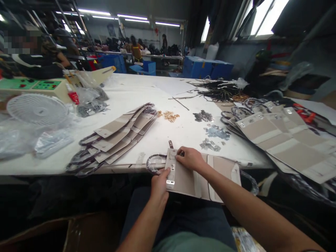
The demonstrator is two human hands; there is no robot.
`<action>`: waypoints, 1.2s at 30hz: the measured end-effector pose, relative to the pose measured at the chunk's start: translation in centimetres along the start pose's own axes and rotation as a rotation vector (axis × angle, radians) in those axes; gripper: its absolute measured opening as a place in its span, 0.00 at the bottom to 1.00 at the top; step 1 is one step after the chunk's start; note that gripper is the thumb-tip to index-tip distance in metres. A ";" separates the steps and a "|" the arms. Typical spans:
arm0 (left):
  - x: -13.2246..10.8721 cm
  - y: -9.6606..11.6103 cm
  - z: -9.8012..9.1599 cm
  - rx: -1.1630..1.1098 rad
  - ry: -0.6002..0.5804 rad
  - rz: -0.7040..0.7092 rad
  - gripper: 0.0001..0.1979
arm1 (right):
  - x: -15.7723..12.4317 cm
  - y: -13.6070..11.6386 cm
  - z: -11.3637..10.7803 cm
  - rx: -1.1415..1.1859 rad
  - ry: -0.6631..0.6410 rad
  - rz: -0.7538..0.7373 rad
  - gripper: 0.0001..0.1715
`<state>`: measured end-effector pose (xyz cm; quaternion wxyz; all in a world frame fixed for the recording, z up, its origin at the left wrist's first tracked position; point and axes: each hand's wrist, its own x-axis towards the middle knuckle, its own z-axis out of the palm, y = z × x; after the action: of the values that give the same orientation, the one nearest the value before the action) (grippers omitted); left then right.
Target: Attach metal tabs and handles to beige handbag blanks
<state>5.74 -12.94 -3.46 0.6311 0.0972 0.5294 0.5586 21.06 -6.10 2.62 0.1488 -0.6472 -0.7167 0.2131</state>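
Note:
A beige bag panel [184, 180] with pale cross strips lies over the table's front edge. My left hand [159, 186] grips its left edge, thumb on top and fingers out of sight underneath. Shiny metal pieces [170, 182] sit along that edge, close to my left thumb. My right hand [192, 159] is closed in a pinch at the panel's far left corner; what its fingertips hold is hidden. A dark plastic-wrapped handle [150, 163] loops out on the left side. Just beyond the corner, a small dark strap with metal [170, 144] sticks out.
Stacked beige panels [126, 134] with handles lie left; another stack [278, 133] is right. Gold fasteners [170, 116], dark metal pieces [203, 116] and silvery plates [217, 132] form small piles. Dark strips [220, 91] lie behind. A white fan [38, 109] stands left. Several people work in the background.

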 end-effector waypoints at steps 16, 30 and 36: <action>5.8 6.3 -1.1 1.536 -0.410 1.327 0.26 | 2.6 0.5 1.1 0.027 -0.007 0.047 0.16; 11.2 6.4 -3.0 1.969 -0.521 1.440 0.24 | 2.6 -0.6 1.3 -0.073 -0.019 -0.075 0.13; 10.4 5.9 -2.4 1.957 -0.491 1.554 0.22 | 3.4 -1.6 0.9 -0.100 -0.060 -0.075 0.16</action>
<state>-1.65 -3.55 -6.10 -0.1147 0.9039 0.3927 0.1250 18.86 -2.96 2.44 0.1026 -0.6200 -0.7541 0.1908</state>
